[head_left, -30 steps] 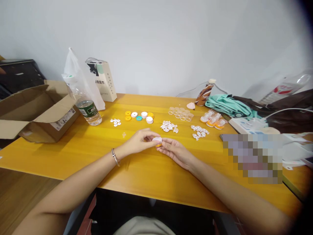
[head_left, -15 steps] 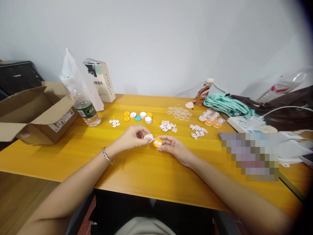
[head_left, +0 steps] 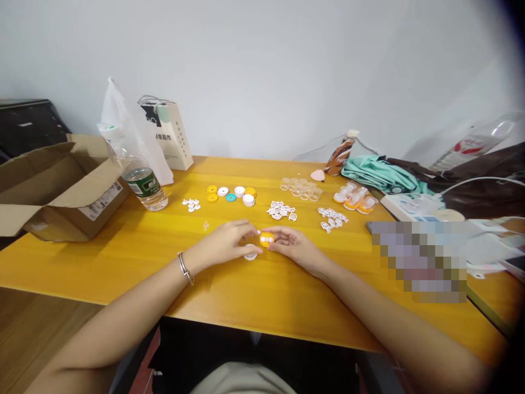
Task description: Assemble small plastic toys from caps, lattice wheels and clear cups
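Both my hands meet over the middle of the yellow table (head_left: 123, 257). My right hand (head_left: 293, 244) pinches a small orange round part (head_left: 267, 239) with white bits in it, held up between thumb and fingers. My left hand (head_left: 225, 241), with a bracelet on the wrist, rests with fingers curled, its fingertips touching the orange part. A white round cap (head_left: 250, 255) lies on the table just under the left fingers. Behind the hands lie white cut-out pieces (head_left: 281, 210).
Orange, white and teal discs (head_left: 232, 194), clear cups (head_left: 301, 189) and assembled orange-and-clear pieces (head_left: 356, 198) lie further back. A water bottle (head_left: 141, 178), paper bag (head_left: 172, 135) and open cardboard box (head_left: 57, 186) stand left. Clothing, cables and a brown bottle (head_left: 341, 153) crowd the right.
The white cap has come off the orange part: my left hand pulled it away, then set it down on the table. My right hand kept the orange part.
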`<state>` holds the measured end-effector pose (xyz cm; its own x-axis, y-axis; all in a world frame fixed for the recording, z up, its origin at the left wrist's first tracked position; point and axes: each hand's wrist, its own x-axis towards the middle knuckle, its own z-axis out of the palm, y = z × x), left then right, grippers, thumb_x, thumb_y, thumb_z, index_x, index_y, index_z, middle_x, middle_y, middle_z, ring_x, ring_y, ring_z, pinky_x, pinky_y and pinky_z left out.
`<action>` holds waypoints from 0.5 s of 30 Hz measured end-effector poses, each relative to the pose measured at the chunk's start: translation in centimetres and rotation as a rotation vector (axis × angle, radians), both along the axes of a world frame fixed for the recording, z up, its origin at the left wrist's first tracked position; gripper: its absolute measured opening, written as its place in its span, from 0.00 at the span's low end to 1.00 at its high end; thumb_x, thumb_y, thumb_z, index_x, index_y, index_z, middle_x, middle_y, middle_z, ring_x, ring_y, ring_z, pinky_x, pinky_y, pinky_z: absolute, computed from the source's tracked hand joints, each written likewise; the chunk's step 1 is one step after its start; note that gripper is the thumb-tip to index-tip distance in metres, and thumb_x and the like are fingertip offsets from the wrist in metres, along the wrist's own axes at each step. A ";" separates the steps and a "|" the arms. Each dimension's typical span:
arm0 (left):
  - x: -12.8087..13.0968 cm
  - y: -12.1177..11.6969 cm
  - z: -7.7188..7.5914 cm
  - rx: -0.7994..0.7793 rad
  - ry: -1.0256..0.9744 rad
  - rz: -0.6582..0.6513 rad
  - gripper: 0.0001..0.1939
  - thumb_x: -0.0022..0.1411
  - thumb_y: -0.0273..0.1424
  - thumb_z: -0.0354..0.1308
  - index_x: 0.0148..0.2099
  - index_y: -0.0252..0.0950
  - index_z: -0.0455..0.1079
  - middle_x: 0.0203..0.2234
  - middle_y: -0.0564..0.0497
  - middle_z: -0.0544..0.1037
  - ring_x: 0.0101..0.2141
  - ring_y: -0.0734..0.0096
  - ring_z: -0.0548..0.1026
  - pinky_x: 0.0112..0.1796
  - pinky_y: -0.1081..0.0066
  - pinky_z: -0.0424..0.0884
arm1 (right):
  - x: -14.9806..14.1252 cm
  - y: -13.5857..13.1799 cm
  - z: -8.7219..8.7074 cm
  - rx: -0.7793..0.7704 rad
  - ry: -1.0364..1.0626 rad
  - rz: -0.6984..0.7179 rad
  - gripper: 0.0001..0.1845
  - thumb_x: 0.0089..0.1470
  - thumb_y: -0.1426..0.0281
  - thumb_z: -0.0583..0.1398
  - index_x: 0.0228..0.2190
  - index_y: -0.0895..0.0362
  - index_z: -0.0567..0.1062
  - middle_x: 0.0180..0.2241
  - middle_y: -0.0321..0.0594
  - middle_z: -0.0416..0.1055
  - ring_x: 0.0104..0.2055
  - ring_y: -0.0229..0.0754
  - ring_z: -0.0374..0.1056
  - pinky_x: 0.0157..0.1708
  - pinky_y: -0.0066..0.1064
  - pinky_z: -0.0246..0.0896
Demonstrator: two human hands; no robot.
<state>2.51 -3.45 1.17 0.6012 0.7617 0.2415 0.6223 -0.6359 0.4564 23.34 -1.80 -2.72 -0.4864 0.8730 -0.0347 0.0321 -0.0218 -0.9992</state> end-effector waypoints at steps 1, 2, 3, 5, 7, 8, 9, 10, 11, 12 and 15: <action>0.2 0.0 -0.1 0.027 -0.042 0.021 0.14 0.58 0.40 0.53 0.41 0.35 0.67 0.33 0.50 0.72 0.33 0.71 0.70 0.36 0.71 0.66 | -0.1 0.0 -0.1 -0.007 0.016 -0.004 0.17 0.43 0.69 0.64 0.39 0.53 0.73 0.34 0.35 0.73 0.33 0.34 0.69 0.40 0.31 0.63; 0.4 0.0 -0.3 0.043 -0.077 0.033 0.13 0.60 0.38 0.52 0.41 0.35 0.67 0.33 0.49 0.72 0.33 0.72 0.71 0.36 0.72 0.66 | -0.2 -0.1 -0.1 -0.014 0.034 -0.009 0.17 0.43 0.69 0.64 0.38 0.53 0.73 0.34 0.35 0.74 0.33 0.35 0.69 0.40 0.31 0.63; 0.7 -0.1 -0.5 0.049 -0.097 0.035 0.11 0.60 0.37 0.52 0.41 0.35 0.67 0.33 0.50 0.73 0.32 0.73 0.71 0.35 0.72 0.67 | -0.3 -0.1 -0.2 -0.017 0.048 -0.015 0.16 0.42 0.68 0.64 0.38 0.54 0.74 0.34 0.35 0.74 0.33 0.35 0.69 0.40 0.31 0.63; 1.1 -0.1 -1.0 0.044 -0.095 0.026 0.09 0.61 0.34 0.52 0.40 0.35 0.67 0.32 0.50 0.73 0.31 0.73 0.71 0.35 0.72 0.67 | -0.6 -0.2 -0.3 -0.007 0.055 -0.024 0.15 0.43 0.68 0.64 0.36 0.54 0.74 0.33 0.36 0.74 0.33 0.35 0.69 0.39 0.31 0.64; 1.4 -0.1 -1.4 0.041 -0.067 0.030 0.08 0.61 0.33 0.52 0.40 0.34 0.66 0.31 0.50 0.73 0.32 0.73 0.71 0.34 0.72 0.67 | -0.7 -0.3 -0.4 0.021 0.037 -0.033 0.14 0.44 0.67 0.63 0.36 0.55 0.74 0.33 0.36 0.74 0.33 0.36 0.69 0.39 0.32 0.64; 1.5 -0.1 -1.5 0.049 -0.048 0.039 0.08 0.61 0.33 0.52 0.40 0.34 0.66 0.32 0.50 0.73 0.32 0.73 0.71 0.34 0.72 0.67 | -0.8 -0.4 -0.4 0.037 0.023 -0.040 0.13 0.44 0.67 0.63 0.36 0.55 0.74 0.33 0.37 0.74 0.33 0.36 0.70 0.39 0.32 0.64; 1.6 -0.2 -1.6 0.062 -0.026 0.050 0.08 0.61 0.33 0.52 0.40 0.34 0.66 0.32 0.50 0.73 0.32 0.72 0.71 0.34 0.72 0.67 | -0.9 -0.5 -0.4 0.054 0.006 -0.046 0.13 0.44 0.67 0.62 0.36 0.55 0.74 0.32 0.37 0.74 0.33 0.37 0.70 0.39 0.33 0.64; 1.7 -0.2 -1.6 0.081 0.003 0.064 0.08 0.61 0.33 0.51 0.39 0.34 0.66 0.31 0.50 0.73 0.31 0.72 0.71 0.33 0.72 0.67 | -1.0 -0.6 -0.4 0.073 -0.011 -0.054 0.13 0.45 0.67 0.62 0.36 0.55 0.74 0.32 0.37 0.74 0.33 0.37 0.70 0.39 0.33 0.64; 1.8 -0.3 -1.6 0.102 0.037 0.081 0.08 0.62 0.33 0.51 0.38 0.34 0.66 0.31 0.50 0.72 0.31 0.72 0.71 0.32 0.72 0.66 | -1.1 -0.7 -0.4 0.095 -0.030 -0.061 0.13 0.45 0.67 0.61 0.36 0.56 0.74 0.32 0.38 0.74 0.33 0.37 0.70 0.39 0.33 0.64; 1.9 -0.3 -1.6 0.121 0.073 0.097 0.08 0.62 0.33 0.50 0.37 0.34 0.67 0.30 0.50 0.72 0.30 0.71 0.71 0.32 0.72 0.66 | -1.2 -0.8 -0.4 0.117 -0.048 -0.067 0.13 0.46 0.67 0.60 0.37 0.56 0.74 0.32 0.38 0.74 0.33 0.38 0.69 0.39 0.33 0.65; 2.1 -0.6 -1.5 0.154 0.157 0.123 0.09 0.63 0.32 0.49 0.36 0.34 0.67 0.29 0.50 0.72 0.29 0.71 0.71 0.31 0.72 0.66 | -1.3 -1.0 -0.5 0.171 -0.084 -0.086 0.15 0.47 0.68 0.59 0.39 0.57 0.74 0.31 0.39 0.74 0.32 0.38 0.69 0.38 0.33 0.65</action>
<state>4.65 -4.01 -0.34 0.5458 0.7928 0.2712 0.7550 -0.6057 0.2512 22.07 -2.81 -3.26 -0.4117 0.9078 0.0805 0.1212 0.1421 -0.9824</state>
